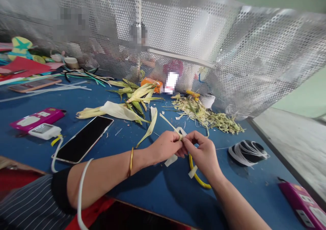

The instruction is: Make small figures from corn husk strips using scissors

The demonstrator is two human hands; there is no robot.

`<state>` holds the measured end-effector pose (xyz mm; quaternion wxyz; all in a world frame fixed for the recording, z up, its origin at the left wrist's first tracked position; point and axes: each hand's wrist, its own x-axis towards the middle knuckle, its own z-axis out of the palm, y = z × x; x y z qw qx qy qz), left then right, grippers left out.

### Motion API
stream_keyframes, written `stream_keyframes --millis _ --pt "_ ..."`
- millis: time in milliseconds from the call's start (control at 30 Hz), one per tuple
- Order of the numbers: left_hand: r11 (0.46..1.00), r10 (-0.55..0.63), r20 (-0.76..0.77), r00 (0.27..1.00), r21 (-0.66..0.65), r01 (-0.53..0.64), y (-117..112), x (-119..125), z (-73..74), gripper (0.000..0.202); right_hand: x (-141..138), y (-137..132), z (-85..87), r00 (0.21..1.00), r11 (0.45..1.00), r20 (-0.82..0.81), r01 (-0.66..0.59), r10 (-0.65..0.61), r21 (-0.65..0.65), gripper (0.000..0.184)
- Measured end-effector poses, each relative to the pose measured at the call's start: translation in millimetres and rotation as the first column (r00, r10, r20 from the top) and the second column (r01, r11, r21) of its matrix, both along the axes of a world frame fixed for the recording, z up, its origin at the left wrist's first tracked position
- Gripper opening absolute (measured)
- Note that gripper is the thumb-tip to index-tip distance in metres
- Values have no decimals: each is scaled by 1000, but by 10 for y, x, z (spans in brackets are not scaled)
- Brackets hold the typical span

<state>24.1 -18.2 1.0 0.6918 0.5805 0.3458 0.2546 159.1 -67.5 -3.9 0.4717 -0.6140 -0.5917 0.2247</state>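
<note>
Strip point(169, 122) pinched between left hand point(166, 146) and right hand point(203, 153). Shreds point(206, 116) heaped at 1 o'clock, judged done; husks point(119, 110) at 11 o'clock judged not yet worked.

- The table point(152, 189) was deep blue.
- The husk strips point(122, 111) were pale yellow-green.
- The smartphone point(83, 143) showed black.
- The bangle point(131, 162) was gold.
- The sleeve point(30, 204) was dark with thin white stripes.
</note>
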Motion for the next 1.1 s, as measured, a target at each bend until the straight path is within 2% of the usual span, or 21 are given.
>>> stream_keyframes --millis 133,233,367,533,600,700,800,933,1100 --pt "998 -50 -12 999 -36 50 19 -7 -4 16 18 -6 36 1000 1000 -24 -14 15 25 7" --pt "993 -111 -68 991 -33 109 29 -16 -8 16 27 8 75 991 992 -51 -123 121 -29 19" --pt "985 -160 -143 977 40 168 33 -23 -30 19 18 99 91 992 985 49 -110 118 -135 23" --pt "977 -203 -171 964 35 212 38 -25 -45 22 37 231 118 955 941 -153 -279 252 -193 24" --pt "965 -246 -193 950 40 258 41 -32 -31 22 42 251 138 944 932 -185 -306 272 -196 26" --pt "946 -303 -208 930 49 320 37 -45 4 24 14 256 160 952 946 -169 -281 254 -159 26" --pt "927 -352 -205 913 55 370 23 -55 34 25 -32 256 176 968 975 -145 -215 204 -61 22" --pt "903 -412 -160 897 58 425 9 -63 39 26 -50 270 173 968 995 -228 -93 101 48 19" --pt "895 -445 -93 891 -31 444 11 -75 19 19 -17 290 113 936 998 -345 -55 66 40 20"
